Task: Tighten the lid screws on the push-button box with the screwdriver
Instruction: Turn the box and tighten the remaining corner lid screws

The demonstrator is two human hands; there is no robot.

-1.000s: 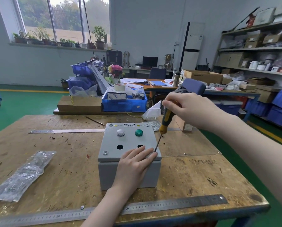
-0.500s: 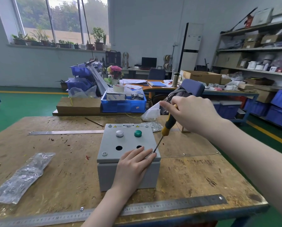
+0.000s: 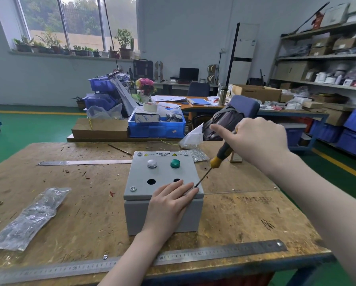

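Workbench: push-button box sits mid-bench, near the front edge, long axis running left-right. My left hand presses flat on the lid, fingers straight and together. My right hand grips the screwdriver, tip down-left on the near-right screw. Near-left screw looks seated; far two I can't judge.

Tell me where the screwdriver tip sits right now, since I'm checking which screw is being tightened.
In the head view, the screwdriver tip meets the push-button box lid's near-right corner screw, beside the left hand's fingertips.
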